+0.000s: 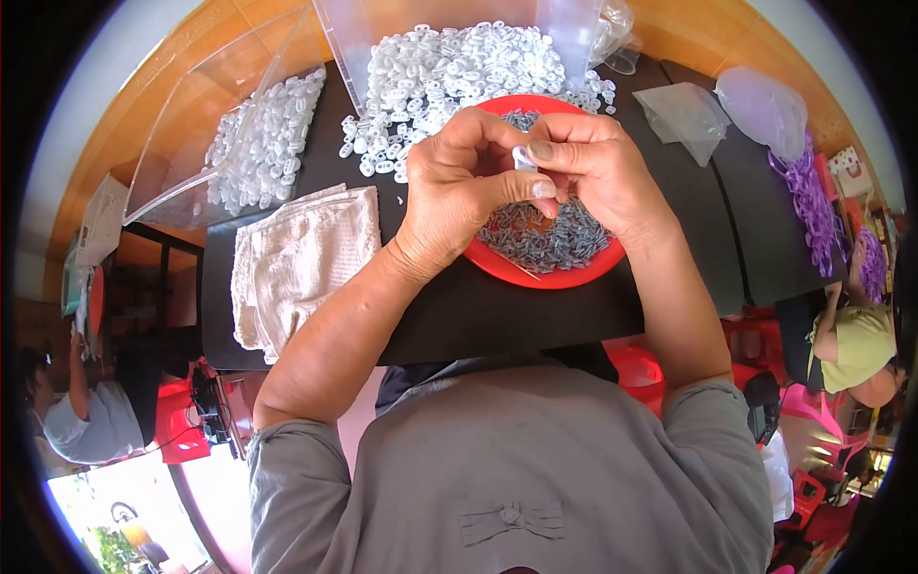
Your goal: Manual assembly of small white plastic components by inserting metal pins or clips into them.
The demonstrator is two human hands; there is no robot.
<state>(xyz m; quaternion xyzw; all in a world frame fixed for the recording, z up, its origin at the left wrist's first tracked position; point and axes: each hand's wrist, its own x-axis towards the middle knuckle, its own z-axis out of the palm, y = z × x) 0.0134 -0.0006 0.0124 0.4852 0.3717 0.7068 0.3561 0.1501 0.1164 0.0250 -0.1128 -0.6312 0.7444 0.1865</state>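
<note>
Small white clip [523,158] pinched between left hand [459,187] and right hand [598,172], fingertips meeting above red plate [564,277] of grey pieces; long axis roughly upright, both hands equally near.

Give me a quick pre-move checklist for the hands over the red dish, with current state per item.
1. Small white piece pinched between both hands: ok, left hand and right hand meet on it.
2. Piece seated or aligned: cannot tell, fingers cover most of it.
3. Red dish under the hands to catch a drop: ok, it holds small grey parts.
4. Supply of white plastic pieces within reach: ok, heaped just behind the dish.
5. Clear tray on the left: ok, tilted, with more white pieces in it.
6. White cloth clear of the dish: ok, lies apart at left.
</note>
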